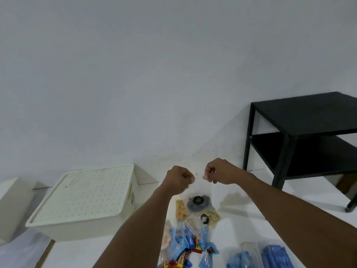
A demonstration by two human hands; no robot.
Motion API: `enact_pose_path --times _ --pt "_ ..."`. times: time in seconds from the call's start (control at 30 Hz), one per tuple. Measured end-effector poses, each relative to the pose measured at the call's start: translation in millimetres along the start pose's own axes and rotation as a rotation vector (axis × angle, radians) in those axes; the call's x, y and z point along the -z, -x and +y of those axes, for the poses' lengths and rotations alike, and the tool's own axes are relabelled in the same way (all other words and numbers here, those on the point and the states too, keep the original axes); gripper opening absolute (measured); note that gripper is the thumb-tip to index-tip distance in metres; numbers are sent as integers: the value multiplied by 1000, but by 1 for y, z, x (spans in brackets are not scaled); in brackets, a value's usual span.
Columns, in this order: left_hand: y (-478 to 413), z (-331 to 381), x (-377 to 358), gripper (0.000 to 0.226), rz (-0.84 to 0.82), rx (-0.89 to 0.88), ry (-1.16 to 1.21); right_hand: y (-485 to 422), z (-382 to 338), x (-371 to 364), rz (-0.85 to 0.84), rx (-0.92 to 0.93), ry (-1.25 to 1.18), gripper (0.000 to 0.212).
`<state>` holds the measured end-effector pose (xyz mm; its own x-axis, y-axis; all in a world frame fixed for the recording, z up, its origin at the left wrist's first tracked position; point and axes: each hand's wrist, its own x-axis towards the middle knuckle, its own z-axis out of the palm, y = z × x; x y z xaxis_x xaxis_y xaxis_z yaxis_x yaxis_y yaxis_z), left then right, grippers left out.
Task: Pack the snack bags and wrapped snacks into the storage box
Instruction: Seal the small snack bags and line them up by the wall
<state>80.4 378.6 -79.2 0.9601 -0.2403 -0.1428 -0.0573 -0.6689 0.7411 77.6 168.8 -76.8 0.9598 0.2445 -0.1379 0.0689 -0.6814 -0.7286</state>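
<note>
Clear snack bag (pixel 197 202), pinched aloft

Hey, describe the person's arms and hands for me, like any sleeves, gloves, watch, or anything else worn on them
Both forearms are bare as far as the picture shows: no sleeves, gloves, watch or bracelets. The left hand looks unadorned. The right hand has a small pale glint on one finger that might be a ring, but it is too small and blurred to be sure. Both arms come in from the bottom edge, so anything worn above the forearm is out of view.

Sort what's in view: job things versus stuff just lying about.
Job: clear bag held up by left hand and right hand; white box, lid on; blue snacks; red snacks.
Lying about: black shelf.
</note>
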Motion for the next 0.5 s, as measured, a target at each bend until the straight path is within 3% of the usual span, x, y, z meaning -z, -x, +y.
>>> enact_pose_path --times 0.3,0.5 --pt "21 56 80 9 83 -216 -88 18 -80 54 69 196 97 19" --pt "44 64 116 16 181 -237 -128 14 -119 54 60 261 73 21"
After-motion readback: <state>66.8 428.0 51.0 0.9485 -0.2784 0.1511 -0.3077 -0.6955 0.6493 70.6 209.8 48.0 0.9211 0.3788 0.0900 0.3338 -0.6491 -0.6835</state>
